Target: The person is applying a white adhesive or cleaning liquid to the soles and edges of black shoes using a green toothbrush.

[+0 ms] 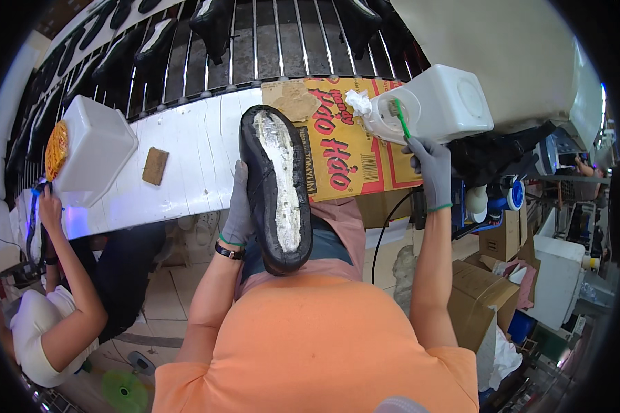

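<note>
A black shoe upper (251, 172) is held bottom up in front of me, its toe and heel pointing away and toward my body. A rough white strip runs down the middle of its underside. My gloved left hand (238, 212) grips the shoe from its left side, and part of the fingers is hidden behind it. In my gloved right hand (432, 167) is a small brush with a green handle (401, 118). Its head dips into a cut-open white plastic container (384, 127) at the table's right. A crumpled white tissue (358, 102) lies against the container's rim.
A printed cardboard sheet (386, 165) covers the right of the white table (200, 138). A brown block (155, 166) and a white plastic container (98, 148) are on the left. Behind runs a metal-rod rack (277, 41) carrying several black shoes. A co-worker's arm (72, 255) reaches in at left.
</note>
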Available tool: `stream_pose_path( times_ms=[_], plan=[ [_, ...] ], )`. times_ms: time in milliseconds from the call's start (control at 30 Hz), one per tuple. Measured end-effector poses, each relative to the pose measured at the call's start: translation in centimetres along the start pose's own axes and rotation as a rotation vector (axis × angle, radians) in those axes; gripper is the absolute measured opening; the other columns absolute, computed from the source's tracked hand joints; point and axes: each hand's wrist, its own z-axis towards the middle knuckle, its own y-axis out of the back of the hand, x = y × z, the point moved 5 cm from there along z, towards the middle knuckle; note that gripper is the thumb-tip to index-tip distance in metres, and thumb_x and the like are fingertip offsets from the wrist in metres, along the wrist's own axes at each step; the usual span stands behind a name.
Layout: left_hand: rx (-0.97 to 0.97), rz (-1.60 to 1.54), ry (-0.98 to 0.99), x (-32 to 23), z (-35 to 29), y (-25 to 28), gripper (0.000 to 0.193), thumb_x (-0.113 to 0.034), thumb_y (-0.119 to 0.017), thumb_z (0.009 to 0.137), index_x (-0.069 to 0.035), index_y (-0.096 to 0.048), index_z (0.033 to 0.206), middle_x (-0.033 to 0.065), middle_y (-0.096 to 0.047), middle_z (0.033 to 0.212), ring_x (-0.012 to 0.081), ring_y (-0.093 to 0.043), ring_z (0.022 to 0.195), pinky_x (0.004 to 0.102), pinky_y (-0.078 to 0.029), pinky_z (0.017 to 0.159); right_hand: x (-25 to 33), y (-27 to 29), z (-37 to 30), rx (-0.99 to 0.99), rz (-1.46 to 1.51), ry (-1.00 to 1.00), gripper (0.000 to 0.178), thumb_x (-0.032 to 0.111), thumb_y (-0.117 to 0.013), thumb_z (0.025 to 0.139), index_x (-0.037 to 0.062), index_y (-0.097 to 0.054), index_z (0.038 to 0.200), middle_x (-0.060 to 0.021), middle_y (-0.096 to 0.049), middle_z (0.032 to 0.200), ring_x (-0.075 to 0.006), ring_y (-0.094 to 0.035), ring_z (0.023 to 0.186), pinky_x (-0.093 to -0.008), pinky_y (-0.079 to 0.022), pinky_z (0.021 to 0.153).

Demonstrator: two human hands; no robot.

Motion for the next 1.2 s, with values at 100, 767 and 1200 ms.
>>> stream_pose_path(
  times_ms=[100,767,1200],
  plan=[
    [0.019,-0.009,0.028,0.4,0.5,0.2,0.072,-0.061,-0.042,0.096,-0.002,-0.045,0.138,0.0152,-0.06,0.125,0.0208,-0.064,0.105,0.0342,-0.053,0.093,-1.4,-1.5,-1.4,0.095,0.584,-0.223,0.031,0.02,-0.055,0.098,-0.0022,-0.063,0.119,-0.0011,-0.065,0.079,-0.0013,-0.042,0.051,-0.0159,-0.028,0.044],
    [-0.175,0.427,-0.171,-1.7,0.0,-1.6,0.065,-0.052,-0.043,0.1,0.005,-0.052,0.13,0.0083,-0.062,0.117,0.0105,-0.056,0.102,0.0255,-0.046,0.091,13.0,-9.8,-3.5,0.472,-0.173,0.48,0.019,0.016,-0.075,0.079,0.0004,-0.073,0.09,-0.0103,-0.067,0.073,-0.0136,-0.06,0.063,-0.0292,-0.046,0.061],
    [-0.116,0.494,-0.193,-1.8,0.1,-1.5,0.063,-0.046,-0.041,0.102,0.01,-0.052,0.127,0.0072,-0.061,0.114,0.0118,-0.052,0.105,0.0274,-0.041,0.096,15.6,-14.4,3.9,0.379,-0.414,0.615,0.025,0.027,-0.071,0.081,0.0032,-0.074,0.087,-0.0111,-0.066,0.068,-0.0198,-0.063,0.06,-0.0321,-0.047,0.06]
  ],
)
